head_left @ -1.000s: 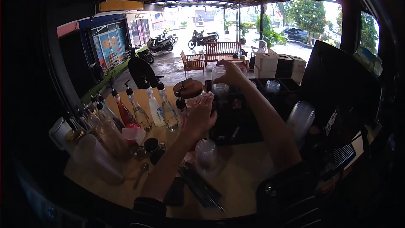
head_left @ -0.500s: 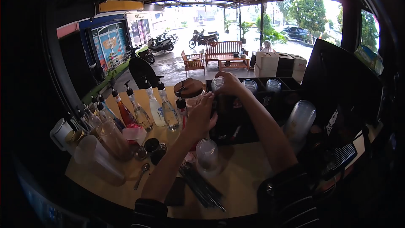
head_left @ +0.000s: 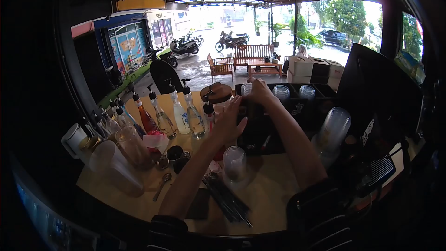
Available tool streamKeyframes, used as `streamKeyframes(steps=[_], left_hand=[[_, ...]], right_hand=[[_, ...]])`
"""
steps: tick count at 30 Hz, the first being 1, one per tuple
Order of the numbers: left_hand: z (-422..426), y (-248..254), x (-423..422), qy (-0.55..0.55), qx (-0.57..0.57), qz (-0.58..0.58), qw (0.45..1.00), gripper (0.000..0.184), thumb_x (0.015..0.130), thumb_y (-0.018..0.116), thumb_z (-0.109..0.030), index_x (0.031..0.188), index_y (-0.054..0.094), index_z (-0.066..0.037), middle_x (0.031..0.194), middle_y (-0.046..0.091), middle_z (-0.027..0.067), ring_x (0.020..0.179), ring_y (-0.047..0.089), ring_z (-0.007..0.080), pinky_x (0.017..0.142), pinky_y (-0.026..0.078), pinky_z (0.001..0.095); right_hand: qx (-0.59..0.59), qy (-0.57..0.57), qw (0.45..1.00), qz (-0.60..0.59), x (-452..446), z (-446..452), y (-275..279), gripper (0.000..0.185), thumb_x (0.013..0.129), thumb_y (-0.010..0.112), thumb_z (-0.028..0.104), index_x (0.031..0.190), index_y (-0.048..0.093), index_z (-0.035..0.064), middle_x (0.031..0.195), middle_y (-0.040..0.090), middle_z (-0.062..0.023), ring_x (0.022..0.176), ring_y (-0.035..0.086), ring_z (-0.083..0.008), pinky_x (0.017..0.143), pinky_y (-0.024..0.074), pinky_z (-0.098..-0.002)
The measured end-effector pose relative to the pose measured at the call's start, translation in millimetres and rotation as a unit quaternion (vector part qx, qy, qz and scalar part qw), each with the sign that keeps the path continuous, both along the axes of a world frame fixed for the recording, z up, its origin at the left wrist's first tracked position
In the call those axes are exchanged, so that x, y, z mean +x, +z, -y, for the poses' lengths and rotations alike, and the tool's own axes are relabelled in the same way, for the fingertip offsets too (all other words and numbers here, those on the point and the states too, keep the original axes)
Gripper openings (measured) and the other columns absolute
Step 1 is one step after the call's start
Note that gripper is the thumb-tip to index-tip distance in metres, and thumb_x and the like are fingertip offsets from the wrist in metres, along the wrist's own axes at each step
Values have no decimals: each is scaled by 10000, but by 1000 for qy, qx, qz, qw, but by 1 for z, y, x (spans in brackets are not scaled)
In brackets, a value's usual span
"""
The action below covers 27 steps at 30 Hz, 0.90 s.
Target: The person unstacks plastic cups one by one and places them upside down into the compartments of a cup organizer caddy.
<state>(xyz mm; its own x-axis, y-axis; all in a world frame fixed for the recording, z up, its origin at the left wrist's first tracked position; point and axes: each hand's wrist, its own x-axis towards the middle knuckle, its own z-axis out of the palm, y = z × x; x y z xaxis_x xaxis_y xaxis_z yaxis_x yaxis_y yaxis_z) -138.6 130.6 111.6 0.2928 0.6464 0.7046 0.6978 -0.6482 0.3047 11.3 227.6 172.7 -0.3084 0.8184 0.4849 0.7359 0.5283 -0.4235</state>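
Observation:
At the far side of the counter, my right hand (head_left: pixel 259 91) has its fingers bent around the upper part of a clear plastic cup stack (head_left: pixel 246 88) in a black organizer (head_left: pixel 292 107). My left hand (head_left: pixel 228 122) is raised just before the organizer, thumb apart from the other fingers, with nothing seen in it. Beside the right hand, two more clear stacks, one nearer (head_left: pixel 281 92) and one farther right (head_left: pixel 307 91), stand in the organizer. A round wooden lid (head_left: pixel 216 92) tops a jar left of my hands. Below my wrists stands another stack of clear cups (head_left: pixel 234 162).
Several pump bottles (head_left: pixel 193 116) line the left, near clear pitchers (head_left: pixel 114 162) and a white jug (head_left: pixel 75 139). A spoon (head_left: pixel 162 187) and black straws (head_left: pixel 230 200) lie in front. Tall stacked cups (head_left: pixel 335 130) and a dark screen (head_left: pixel 371 83) stand right.
The whole view has shifted slightly rightward in the frame. My left hand's thumb now stands farther from the fingers. My right hand remains at the same cup stack.

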Motion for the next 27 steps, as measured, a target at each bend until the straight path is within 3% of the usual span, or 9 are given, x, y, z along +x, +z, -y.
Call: streamKeyframes(steps=[3,5,8,11,14,16,20,22,27], left_hand=[[23,10,-11,-65,44,68,995,619,831,551,-183,1343,260,8,1365,329,216,1272,346,317,1031,297,432],[53,10,-19,-58,50,81,994,567,837,560,-176,1323,321,-8,1275,427,212,1166,468,281,957,382,402],[101,-9,-33,-93,-156,227,957,521,791,655,-240,1222,459,-22,1044,551,112,868,569,185,778,469,307],[125,-52,-51,-58,-98,152,982,625,729,718,-299,1224,453,-25,1071,549,127,941,568,208,837,455,327],[138,-90,-57,-32,-149,123,981,831,624,787,-357,1269,388,-18,1194,475,168,1118,483,263,944,398,376],[140,-108,-53,-42,-194,97,975,1012,557,821,-369,1329,276,-4,1309,364,210,1222,386,319,993,360,406],[121,-135,-32,-49,-139,32,989,1044,555,818,-366,1338,240,12,1321,341,244,1237,366,351,1023,322,414],[113,-145,-24,-35,-132,114,984,1024,579,800,-367,1333,231,29,1337,316,254,1238,358,380,1051,268,419],[108,-149,-21,-57,-84,118,988,928,640,761,-349,1314,245,27,1266,430,204,1202,420,335,1067,233,415]], right_hand=[[55,-63,996,-16,-6,-2,-13,740,672,726,408,1173,465,-70,1260,436,-284,1149,461,-377,973,380,-400],[132,-69,989,3,-6,26,-13,719,736,683,406,1221,423,-56,1282,407,-270,1156,444,-396,959,382,-421],[85,48,990,-105,-5,107,-7,790,739,679,420,1277,357,-59,1220,442,-263,1129,462,-382,916,406,-421],[-73,98,972,-198,-1,170,-38,958,654,744,496,1312,310,-47,1185,456,-224,1034,512,-291,881,434,-366],[-117,101,966,-208,5,209,-84,1054,604,793,448,1349,229,-40,1226,409,-245,1062,492,-315,899,424,-385],[-110,78,977,-167,5,207,-130,1205,538,843,354,1385,69,-13,1272,347,-265,1112,459,-327,919,413,-399],[-215,106,947,-214,-11,209,-165,1324,497,858,201,1373,-118,17,1295,330,-245,1181,413,-320,975,375,-399],[-211,112,941,-239,-19,209,-168,1295,508,850,187,1375,-97,17,1290,345,-228,1180,418,-306,975,376,-392],[-130,131,949,-257,-24,210,-177,1158,538,829,156,1371,38,10,1265,398,-178,1163,443,-266,963,391,-375]])
